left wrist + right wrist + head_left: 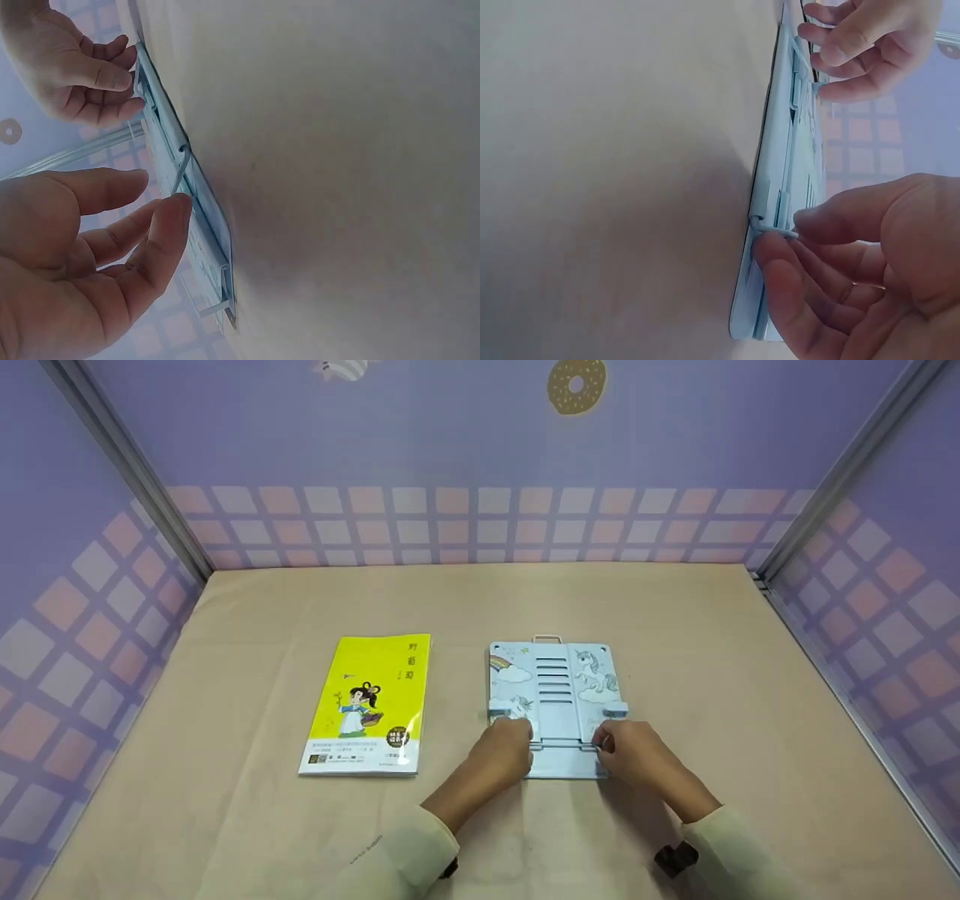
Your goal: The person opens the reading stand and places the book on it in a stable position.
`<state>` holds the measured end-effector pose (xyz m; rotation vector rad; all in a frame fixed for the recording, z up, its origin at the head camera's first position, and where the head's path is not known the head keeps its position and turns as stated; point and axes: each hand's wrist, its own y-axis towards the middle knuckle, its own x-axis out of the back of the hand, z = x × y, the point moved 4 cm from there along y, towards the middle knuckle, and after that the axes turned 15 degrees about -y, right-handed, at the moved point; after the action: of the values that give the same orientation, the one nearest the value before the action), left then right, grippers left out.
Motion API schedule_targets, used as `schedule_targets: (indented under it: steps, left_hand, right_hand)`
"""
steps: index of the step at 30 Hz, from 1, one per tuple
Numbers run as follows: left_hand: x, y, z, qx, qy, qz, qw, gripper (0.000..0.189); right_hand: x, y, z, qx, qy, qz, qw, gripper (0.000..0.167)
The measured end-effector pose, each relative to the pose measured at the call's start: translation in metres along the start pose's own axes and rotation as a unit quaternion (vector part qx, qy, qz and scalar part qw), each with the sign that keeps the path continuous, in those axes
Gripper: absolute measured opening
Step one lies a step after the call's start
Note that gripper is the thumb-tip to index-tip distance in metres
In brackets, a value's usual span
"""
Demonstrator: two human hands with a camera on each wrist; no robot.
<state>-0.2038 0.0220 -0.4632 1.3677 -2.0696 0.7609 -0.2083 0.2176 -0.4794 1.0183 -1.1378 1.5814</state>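
Note:
A pale blue book stand (555, 724) with unicorn and rainbow pictures lies flat on the table. At its front right corner my right hand (637, 750) pinches a wire page holder (776, 229) between thumb and index finger. My left hand (510, 746) is at the front left of the stand, covering part of that side. In the left wrist view, the left index fingertip touches the other wire page holder (180, 174) from below, while the thumb stays apart from it.
To the left of the stand lies a yellow book (375, 682) with a cartoon figure on its cover. A beige cloth (675, 607) covers the table. Purple panels with a checked band (495, 510) enclose the back and sides, with metal posts at the corners.

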Motion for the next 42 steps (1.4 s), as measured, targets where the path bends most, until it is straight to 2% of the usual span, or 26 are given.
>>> schedule_targets:
  steps: [5, 14, 25, 29, 36, 42]
  left_hand:
    - [-0.004, 0.001, 0.002, 0.003, -0.006, -0.005, 1.0000, 0.010]
    - [-0.010, 0.000, 0.000, 0.014, -0.024, -0.009, 0.9996, 0.012]
    - [-0.011, -0.001, 0.001, 0.021, -0.033, -0.001, 0.9992, 0.013]
    - [-0.011, -0.002, 0.001, 0.011, -0.035, -0.009, 0.9993, 0.016]
    - [-0.006, -0.004, 0.000, -0.010, -0.034, -0.014, 0.9993, 0.011]
    - [-0.004, -0.006, -0.001, -0.045, -0.017, -0.016, 0.9987, 0.012]
  right_hand:
    - [-0.001, 0.002, 0.004, -0.003, -0.008, -0.009, 0.9999, 0.012]
    - [-0.004, -0.001, 0.004, -0.036, -0.008, -0.002, 0.9993, 0.013]
    - [-0.010, -0.004, 0.003, -0.030, -0.019, -0.016, 0.9993, 0.015]
    - [-0.009, -0.004, 0.002, -0.024, -0.018, -0.021, 0.9993, 0.015]
    - [-0.007, -0.005, -0.001, -0.012, -0.002, -0.028, 0.9995, 0.016]
    - [-0.005, -0.008, -0.003, 0.001, 0.018, -0.033, 0.9993, 0.017]
